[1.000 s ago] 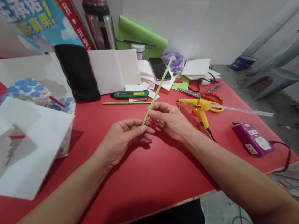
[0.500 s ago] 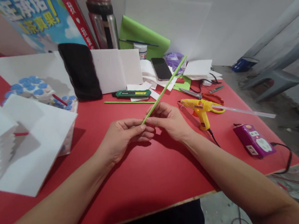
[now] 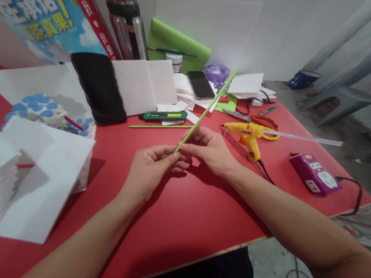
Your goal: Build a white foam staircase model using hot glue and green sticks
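Note:
A thin green stick (image 3: 209, 107) slants up and to the right above the red table (image 3: 180, 226). Its lower end is pinched between the thumb and fingers of my left hand (image 3: 157, 165). Close beside it, my right hand (image 3: 207, 150) grips the same stick a little higher up, with thumb and fingers closed round it. Behind my hands a second green stick (image 3: 158, 126) lies flat on the table. Beyond that lies a green utility knife (image 3: 165, 116). To the right of my right hand stands a yellow glue gun (image 3: 248, 135) with a clear glue stick in its back.
Orange-handled scissors (image 3: 263, 122) lie behind the glue gun, and a purple power socket box (image 3: 315, 174) sits near the right edge. On the left stands a white board model (image 3: 54, 167). A black phone-like slab (image 3: 99, 88), a steel flask (image 3: 127, 27) and a phone (image 3: 199, 85) are at the back.
The held stick has tilted slightly, its far tip moving right and a little down. Both hands keep hold of it in nearly the same place.

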Demonstrator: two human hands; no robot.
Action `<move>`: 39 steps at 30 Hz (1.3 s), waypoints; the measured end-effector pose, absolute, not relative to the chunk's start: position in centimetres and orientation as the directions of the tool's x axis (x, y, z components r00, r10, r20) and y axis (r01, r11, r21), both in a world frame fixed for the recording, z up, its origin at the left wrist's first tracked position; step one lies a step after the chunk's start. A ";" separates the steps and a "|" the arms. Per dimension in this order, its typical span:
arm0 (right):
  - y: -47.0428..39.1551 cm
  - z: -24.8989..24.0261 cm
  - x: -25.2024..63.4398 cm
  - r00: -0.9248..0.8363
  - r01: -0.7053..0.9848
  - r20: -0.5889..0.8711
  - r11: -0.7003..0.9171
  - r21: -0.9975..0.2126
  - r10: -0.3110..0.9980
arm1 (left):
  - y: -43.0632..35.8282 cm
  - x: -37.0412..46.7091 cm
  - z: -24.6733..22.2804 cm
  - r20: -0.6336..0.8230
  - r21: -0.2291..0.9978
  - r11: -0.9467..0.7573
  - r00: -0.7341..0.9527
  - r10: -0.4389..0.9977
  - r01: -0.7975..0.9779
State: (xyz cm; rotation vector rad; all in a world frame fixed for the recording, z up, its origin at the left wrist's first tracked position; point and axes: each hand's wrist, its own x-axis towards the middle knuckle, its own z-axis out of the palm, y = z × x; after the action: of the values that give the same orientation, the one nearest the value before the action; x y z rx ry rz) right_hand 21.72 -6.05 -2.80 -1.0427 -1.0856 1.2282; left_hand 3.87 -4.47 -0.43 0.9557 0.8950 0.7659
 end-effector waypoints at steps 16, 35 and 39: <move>-6.2 -2.5 21.1 0.062 -0.220 0.055 0.068 -0.973 0.997 | -4.7 3.9 -0.8 -0.218 0.941 0.299 0.391 0.894 -0.161; -6.5 -2.7 20.7 0.124 -0.199 0.046 0.070 -0.977 0.991 | -4.8 3.9 -0.5 -0.194 0.962 0.246 0.337 0.921 -0.117; -6.5 -2.8 20.9 0.128 -0.169 0.034 0.056 -0.984 0.991 | -4.9 3.9 -0.5 -0.188 0.965 0.237 0.334 0.924 -0.112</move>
State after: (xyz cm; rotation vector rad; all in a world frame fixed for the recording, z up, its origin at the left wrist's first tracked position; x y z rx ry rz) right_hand 20.89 -6.48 -2.77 -1.1058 -1.0130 1.1617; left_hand 3.89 -4.86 -0.51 1.0803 0.9599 0.8843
